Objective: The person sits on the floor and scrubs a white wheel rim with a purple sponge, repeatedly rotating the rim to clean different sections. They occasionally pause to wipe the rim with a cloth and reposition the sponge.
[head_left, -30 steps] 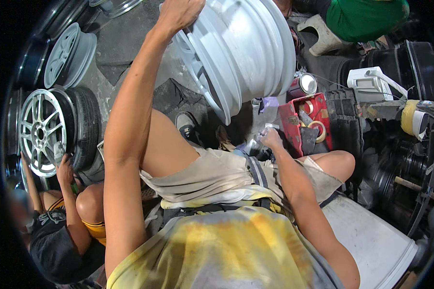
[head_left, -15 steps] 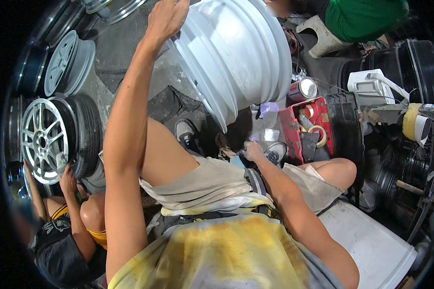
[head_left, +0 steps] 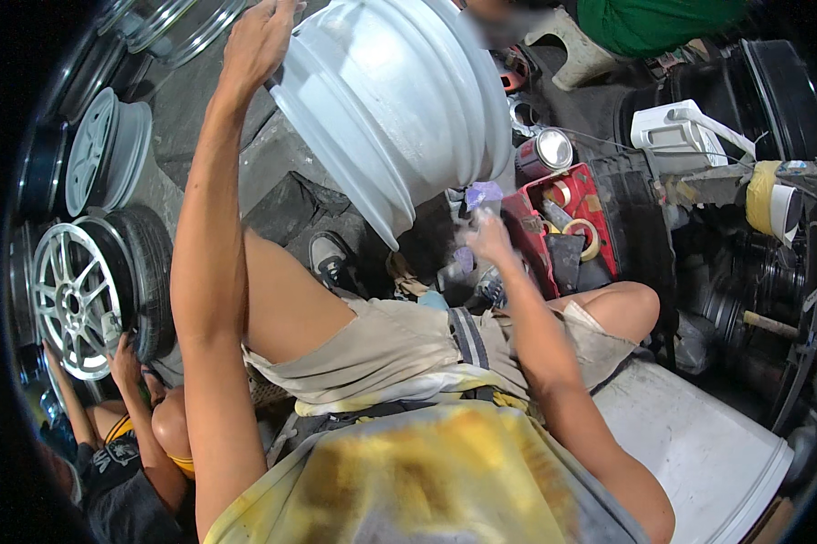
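My left hand point(head_left: 259, 43) had its grip curled on the edge of the silver-white wheel point(head_left: 399, 100), at about the wheel's 10 o'clock; the fingertips were lost near the top of the view, so I could not tell how tightly it held. From that grip the wheel lay toward 4 o'clock, tilted, its barrel axis slanting from roughly 8 up to 2. My right hand point(head_left: 488, 238) was blurred — it looked partly bunched, but whether it had hold of anything I could not tell. From there the wheel stood toward 11 o'clock, its lower edge near yet apart, so the left was the hand in contact and the right faced a gap. Just beyond my right hand, at 12 o'clock, was a purple piece point(head_left: 484, 194); a purple scrap point(head_left: 464, 260) showed just beside it, between 7 and 8. Farther out, a red bin point(head_left: 528, 227) holding a tape roll point(head_left: 594, 241) stood at 3 — and a round can point(head_left: 540, 154) at 1.
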Demonstrator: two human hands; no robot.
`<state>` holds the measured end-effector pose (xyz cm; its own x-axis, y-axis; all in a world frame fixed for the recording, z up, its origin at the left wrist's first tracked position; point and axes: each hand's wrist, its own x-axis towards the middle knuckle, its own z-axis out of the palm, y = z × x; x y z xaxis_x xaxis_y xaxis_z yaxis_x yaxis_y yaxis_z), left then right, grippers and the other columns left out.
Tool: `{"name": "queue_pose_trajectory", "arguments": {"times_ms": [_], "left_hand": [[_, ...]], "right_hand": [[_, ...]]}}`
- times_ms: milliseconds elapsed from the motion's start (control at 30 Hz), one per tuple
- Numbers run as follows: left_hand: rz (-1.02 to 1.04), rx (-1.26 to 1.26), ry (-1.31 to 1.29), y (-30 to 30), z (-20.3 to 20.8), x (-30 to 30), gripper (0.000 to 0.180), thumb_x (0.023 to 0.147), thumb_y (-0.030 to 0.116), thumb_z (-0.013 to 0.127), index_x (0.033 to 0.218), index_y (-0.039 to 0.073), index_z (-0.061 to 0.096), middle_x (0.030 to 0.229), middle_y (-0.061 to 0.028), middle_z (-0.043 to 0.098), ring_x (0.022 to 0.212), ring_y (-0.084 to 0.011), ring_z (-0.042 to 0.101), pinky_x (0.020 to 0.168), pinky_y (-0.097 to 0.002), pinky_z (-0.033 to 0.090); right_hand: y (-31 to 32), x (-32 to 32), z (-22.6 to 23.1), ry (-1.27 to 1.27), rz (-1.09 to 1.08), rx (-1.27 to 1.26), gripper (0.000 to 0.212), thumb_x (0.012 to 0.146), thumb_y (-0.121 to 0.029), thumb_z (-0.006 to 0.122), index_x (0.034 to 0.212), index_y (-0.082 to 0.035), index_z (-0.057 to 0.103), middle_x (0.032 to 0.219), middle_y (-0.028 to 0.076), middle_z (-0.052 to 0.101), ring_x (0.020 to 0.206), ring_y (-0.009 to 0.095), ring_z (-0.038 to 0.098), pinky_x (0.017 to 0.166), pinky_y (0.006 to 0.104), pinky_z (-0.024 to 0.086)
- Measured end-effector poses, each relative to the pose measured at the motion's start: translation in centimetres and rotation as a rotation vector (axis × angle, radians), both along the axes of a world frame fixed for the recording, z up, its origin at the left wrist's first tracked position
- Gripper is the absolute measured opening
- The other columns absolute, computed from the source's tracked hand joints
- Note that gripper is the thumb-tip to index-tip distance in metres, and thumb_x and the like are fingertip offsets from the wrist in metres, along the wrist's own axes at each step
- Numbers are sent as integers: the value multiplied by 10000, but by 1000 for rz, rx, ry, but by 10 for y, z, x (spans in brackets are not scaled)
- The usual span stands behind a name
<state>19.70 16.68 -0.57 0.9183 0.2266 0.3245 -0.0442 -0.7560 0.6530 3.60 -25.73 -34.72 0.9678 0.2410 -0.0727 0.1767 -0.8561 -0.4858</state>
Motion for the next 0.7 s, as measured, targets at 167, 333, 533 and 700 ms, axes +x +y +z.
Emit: {"name": "queue_pose_trajectory", "arguments": {"times_ms": [167,333,533,700], "left_hand": [[-86,9,-53,31,-24,8,647,1053,585,448,1314,61,726,1322,-175,718,1249,-328,656,1072,-411,474],[-71,-22,58,27,-18,8,718,1083,626,362,1376,58,689,1357,-185,699,1278,-327,637,1098,-431,458],[-111,19,124,28,-12,6,667,1113,541,394,1395,-5,654,1341,-211,697,1281,-300,632,1118,-404,438],[-91,-37,168,43,-9,4,641,1128,473,413,1404,-67,621,1334,-215,697,1290,-280,622,1144,-376,411]], "right_hand": [[-36,88,152,223,65,-45,318,893,-335,763,1017,-43,790,1000,200,772,952,349,753,858,416,580],[-131,131,184,236,-101,-170,336,900,-378,726,1022,-75,804,1027,212,766,1004,376,740,894,476,567],[-180,121,123,321,-203,-279,407,872,-454,744,1065,-99,795,1091,197,766,1066,379,732,942,499,569],[-149,129,63,312,-231,-210,247,780,-248,762,982,-105,768,1065,170,771,1027,366,736,912,476,576]]}}
